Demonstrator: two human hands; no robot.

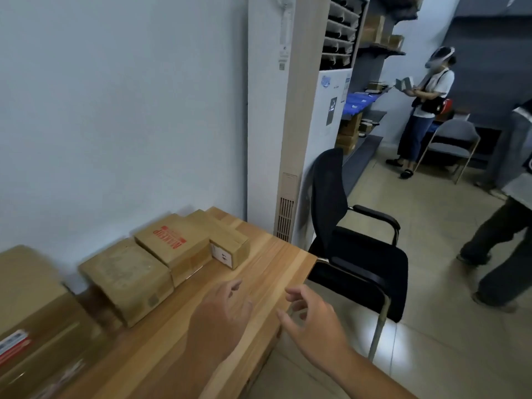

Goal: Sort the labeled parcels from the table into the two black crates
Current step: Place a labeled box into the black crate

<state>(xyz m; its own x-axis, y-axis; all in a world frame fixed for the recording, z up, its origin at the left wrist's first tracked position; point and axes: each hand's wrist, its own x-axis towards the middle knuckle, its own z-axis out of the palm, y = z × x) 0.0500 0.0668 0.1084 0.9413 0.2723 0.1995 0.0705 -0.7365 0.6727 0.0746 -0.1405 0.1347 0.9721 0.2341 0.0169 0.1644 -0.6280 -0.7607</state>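
Cardboard parcels lined along the wall on a wooden tabletop (259, 272)

Both hands are held empty, fingers loosely spread: the left hand (221, 312) above the plank-grained tabletop, the right hand (313, 318) past its edge. Boxy brown parcels (172, 249) are seen behind the left hand.

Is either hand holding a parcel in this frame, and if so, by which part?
Nothing is held. The left hand and right hand are both empty, fingers loosely spread above the wooden table, apart from the cardboard parcels along the wall.
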